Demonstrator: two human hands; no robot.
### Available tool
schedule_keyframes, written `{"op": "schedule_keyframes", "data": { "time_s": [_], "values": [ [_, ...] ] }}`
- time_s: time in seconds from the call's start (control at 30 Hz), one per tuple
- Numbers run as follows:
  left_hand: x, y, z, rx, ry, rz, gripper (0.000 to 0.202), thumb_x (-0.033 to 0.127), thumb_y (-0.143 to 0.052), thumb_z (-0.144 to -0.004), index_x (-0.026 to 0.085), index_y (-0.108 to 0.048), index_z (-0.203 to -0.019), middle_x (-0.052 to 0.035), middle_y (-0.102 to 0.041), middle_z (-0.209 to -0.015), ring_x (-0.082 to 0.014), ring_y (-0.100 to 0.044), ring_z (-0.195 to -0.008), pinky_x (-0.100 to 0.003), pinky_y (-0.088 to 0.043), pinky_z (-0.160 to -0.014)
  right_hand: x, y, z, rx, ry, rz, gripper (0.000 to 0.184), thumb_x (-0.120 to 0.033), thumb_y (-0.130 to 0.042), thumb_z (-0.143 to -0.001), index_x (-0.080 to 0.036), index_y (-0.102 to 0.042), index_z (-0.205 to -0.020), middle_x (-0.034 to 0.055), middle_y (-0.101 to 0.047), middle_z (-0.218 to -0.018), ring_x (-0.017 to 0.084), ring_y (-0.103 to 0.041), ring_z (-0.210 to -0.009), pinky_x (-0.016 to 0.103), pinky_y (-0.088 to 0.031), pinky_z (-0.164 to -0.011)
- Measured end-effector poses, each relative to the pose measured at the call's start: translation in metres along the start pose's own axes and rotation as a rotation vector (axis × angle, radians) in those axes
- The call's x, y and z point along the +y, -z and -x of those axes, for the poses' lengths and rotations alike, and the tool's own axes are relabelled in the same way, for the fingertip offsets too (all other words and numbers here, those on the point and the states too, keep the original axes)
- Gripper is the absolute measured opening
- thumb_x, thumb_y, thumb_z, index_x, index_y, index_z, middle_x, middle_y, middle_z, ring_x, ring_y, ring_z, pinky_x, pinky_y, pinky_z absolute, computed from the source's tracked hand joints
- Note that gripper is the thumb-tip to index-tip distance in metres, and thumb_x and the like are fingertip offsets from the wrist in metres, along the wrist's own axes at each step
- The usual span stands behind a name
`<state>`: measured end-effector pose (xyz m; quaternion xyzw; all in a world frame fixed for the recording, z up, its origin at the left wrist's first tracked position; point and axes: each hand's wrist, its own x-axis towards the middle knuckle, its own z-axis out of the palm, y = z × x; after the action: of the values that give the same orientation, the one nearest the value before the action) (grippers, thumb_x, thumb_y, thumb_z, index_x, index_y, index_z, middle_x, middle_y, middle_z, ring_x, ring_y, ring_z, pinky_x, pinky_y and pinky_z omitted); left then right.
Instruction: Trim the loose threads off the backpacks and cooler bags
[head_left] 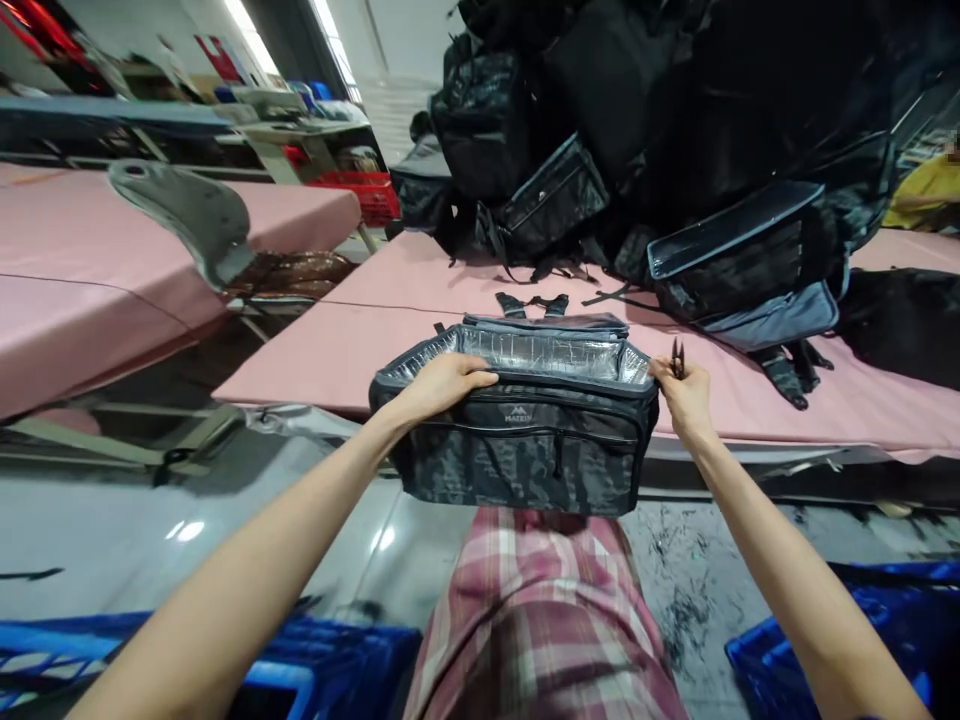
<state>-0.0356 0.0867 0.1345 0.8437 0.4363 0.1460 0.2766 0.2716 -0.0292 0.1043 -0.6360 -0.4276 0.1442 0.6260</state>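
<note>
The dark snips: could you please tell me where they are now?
In the head view, the snips are right of centre, in the right hand, at the right end of the open bag.

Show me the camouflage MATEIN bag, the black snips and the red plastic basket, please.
Camouflage MATEIN bag (pixel 517 458), head view: its front pocket.
Black snips (pixel 679 364), head view: lower part of the blades.
Red plastic basket (pixel 380 198), head view: its side wall.
</note>
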Motion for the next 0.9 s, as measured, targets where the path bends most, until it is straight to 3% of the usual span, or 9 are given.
{"op": "schedule_keyframes", "data": {
  "time_s": [0.1, 0.2, 0.33, 0.43, 0.5, 0.57, 0.67, 0.8, 0.9],
  "values": [
    [0.000, 0.004, -0.024, -0.017, 0.049, 0.124, 0.032, 0.043, -0.047, -0.075, 0.015, -0.057, -0.061, -0.0001, -0.057, -0.058, -0.0144, -0.048, -0.057, -0.023, -0.032, -0.054, -0.003, 0.010, 0.008, 0.140, 0.138, 0.095, 0.026, -0.039, -0.053, -0.075, -0.015, -0.062, -0.080, 0.0013, -0.058, -0.072, 0.012, -0.052, -0.067, 0.025, -0.040, -0.063],
    [0.005, 0.009, -0.045, -0.003, 0.067, 0.141, 0.031, 0.041, -0.048, -0.076, 0.014, -0.058, -0.063, -0.0020, -0.059, -0.061, -0.0153, -0.050, -0.057, -0.024, -0.034, -0.056, 0.000, 0.014, 0.021, -0.010, 0.200, 0.242, 0.030, -0.040, -0.058, -0.072, -0.018, -0.063, -0.093, 0.0035, -0.062, -0.086, 0.015, -0.055, -0.077, 0.027, -0.042, -0.069],
    [0.027, 0.001, -0.047, 0.334, 0.036, -0.127, 0.021, 0.036, -0.054, -0.077, 0.017, -0.062, -0.076, -0.0059, -0.063, -0.075, -0.0209, -0.054, -0.074, -0.030, -0.036, -0.069, 0.012, 0.000, 0.015, 0.020, 0.039, 0.171, 0.030, -0.042, -0.062, -0.066, -0.016, -0.061, -0.082, 0.0006, -0.059, -0.071, 0.013, -0.053, -0.065, 0.026, -0.043, -0.063],
    [0.050, -0.035, -0.023, 0.612, -0.063, -0.291, 0.025, 0.035, -0.043, -0.086, 0.018, -0.061, -0.088, -0.0111, -0.061, -0.086, -0.0249, -0.051, -0.089, -0.039, -0.032, -0.081, 0.017, -0.018, 0.000, 0.102, -0.060, 0.021, 0.030, -0.041, -0.067, -0.059, -0.015, -0.058, -0.071, -0.0007, -0.056, -0.065, 0.012, -0.052, -0.061, 0.025, -0.043, -0.060],
    [0.063, -0.071, -0.010, 0.560, -0.146, -0.362, 0.036, 0.045, -0.040, -0.086, 0.017, -0.061, -0.079, -0.0125, -0.060, -0.083, -0.0268, -0.049, -0.087, -0.043, -0.030, -0.079, 0.017, -0.025, -0.008, 0.115, -0.079, -0.044, 0.032, -0.040, -0.070, -0.056, -0.015, -0.058, -0.071, -0.0004, -0.057, -0.065, 0.012, -0.052, -0.060, 0.025, -0.044, -0.059],
    [0.071, -0.105, -0.010, 0.511, -0.075, -0.392, 0.046, 0.055, -0.043, -0.080, 0.013, -0.060, -0.077, -0.0155, -0.057, -0.079, -0.0280, -0.048, -0.082, -0.043, -0.032, -0.075, 0.018, -0.029, -0.013, 0.127, -0.079, -0.058, 0.033, -0.040, -0.071, -0.054, -0.015, -0.059, -0.072, -0.0004, -0.057, -0.064, 0.011, -0.052, -0.058, 0.025, -0.044, -0.057],
    [0.072, -0.128, -0.024, 0.475, -0.001, -0.425, 0.035, 0.043, -0.046, -0.084, 0.011, -0.059, -0.081, -0.0141, -0.056, -0.078, -0.0257, -0.048, -0.079, -0.042, -0.032, -0.074, 0.025, -0.031, -0.022, 0.154, -0.093, -0.059, 0.035, -0.037, -0.074, -0.050, -0.015, -0.061, -0.073, -0.0015, -0.057, -0.064, 0.010, -0.051, -0.057, 0.025, -0.043, -0.056],
    [0.045, -0.096, -0.017, 0.412, -0.101, -0.513, 0.018, 0.020, -0.043, -0.086, 0.013, -0.058, -0.080, -0.0112, -0.057, -0.080, -0.0236, -0.049, -0.080, -0.039, -0.032, -0.072, 0.039, -0.028, -0.031, 0.186, -0.136, -0.124, 0.037, -0.034, -0.076, -0.047, -0.016, -0.061, -0.076, -0.0035, -0.056, -0.065, 0.009, -0.050, -0.058, 0.025, -0.044, -0.060],
    [-0.001, -0.049, 0.020, 0.445, 0.027, -0.556, 0.017, 0.019, -0.044, -0.085, 0.014, -0.059, -0.077, -0.0125, -0.058, -0.080, -0.0251, -0.051, -0.083, -0.040, -0.033, -0.074, 0.046, -0.026, -0.035, 0.212, -0.159, -0.121, 0.040, -0.036, -0.078, -0.045, -0.017, -0.062, -0.076, -0.0038, -0.056, -0.065, 0.010, -0.050, -0.057, 0.027, -0.045, -0.061]
  ]
}}
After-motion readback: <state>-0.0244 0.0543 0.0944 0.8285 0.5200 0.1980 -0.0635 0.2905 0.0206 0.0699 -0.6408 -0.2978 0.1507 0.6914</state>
